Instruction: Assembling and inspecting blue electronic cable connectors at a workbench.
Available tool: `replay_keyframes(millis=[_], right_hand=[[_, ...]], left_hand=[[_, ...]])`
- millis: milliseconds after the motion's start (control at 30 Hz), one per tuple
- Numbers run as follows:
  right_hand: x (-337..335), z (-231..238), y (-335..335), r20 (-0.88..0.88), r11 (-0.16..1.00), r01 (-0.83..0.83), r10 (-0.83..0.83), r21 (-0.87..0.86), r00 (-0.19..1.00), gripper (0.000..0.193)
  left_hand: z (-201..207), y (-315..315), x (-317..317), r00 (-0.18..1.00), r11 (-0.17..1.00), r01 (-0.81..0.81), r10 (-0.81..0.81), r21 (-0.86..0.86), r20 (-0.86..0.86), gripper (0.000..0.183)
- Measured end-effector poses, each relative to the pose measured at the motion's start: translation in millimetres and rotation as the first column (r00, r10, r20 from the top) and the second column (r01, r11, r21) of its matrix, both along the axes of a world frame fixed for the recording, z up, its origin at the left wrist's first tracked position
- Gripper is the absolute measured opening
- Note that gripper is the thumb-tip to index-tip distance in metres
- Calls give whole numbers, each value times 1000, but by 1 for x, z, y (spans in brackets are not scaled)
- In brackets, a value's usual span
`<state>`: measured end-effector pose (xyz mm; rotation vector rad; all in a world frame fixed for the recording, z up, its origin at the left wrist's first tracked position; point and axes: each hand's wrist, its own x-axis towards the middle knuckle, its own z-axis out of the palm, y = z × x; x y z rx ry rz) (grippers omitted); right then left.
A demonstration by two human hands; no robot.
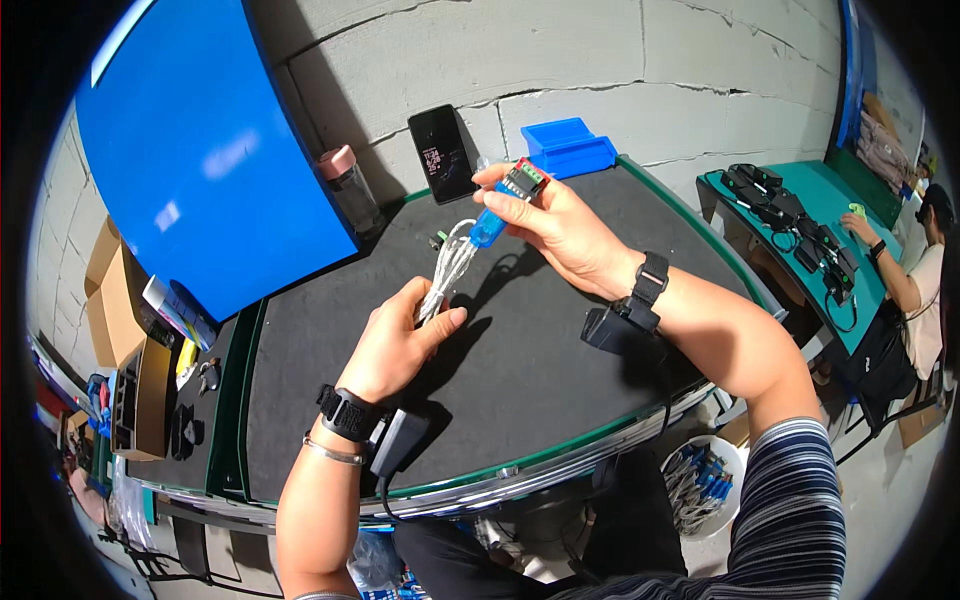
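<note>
Your right hand (555, 225) is raised above the desk (520, 380) and grips a blue adapter (500, 210) between thumb and fingers; its far end shows a small green and red part. A bundle of pale cable (447, 265) runs from the adapter's lower end down to your left hand (400, 340), which is closed around the cable with the thumb pressed against the fingers. Both hands are over the dark mat in the middle of the desk, and each wrist wears a black band.

Behind your hands, a black phone (443, 152) leans against the wall, just beside a blue tray (568, 147). A clear bottle with a pink cap (350, 187) stands to the left of the phone, next to a large blue board (200, 150). A white bucket (705, 485) of blue-tipped cables sits below the desk edge on your right. Another person (915, 270) works at a green desk far to the right.
</note>
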<state>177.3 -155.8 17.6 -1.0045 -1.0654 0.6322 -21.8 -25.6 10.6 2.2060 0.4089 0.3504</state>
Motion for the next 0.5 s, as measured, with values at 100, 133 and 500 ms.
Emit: replay_keyframes(millis=[100,133,500], right_hand=[[0,0,0,18,999,-15,14,43,1000,37],[0,0,0,-12,1000,-13,13,22,1000,37],[6,-3,3,-209,988,-156,153,-1,966,54]], left_hand=[[1,1,0,999,997,-22,21,-68,-25,24],[2,1,0,1000,999,-11,9,-53,-27,24],[-3,4,2,996,952,73,-57,-299,65,29]])
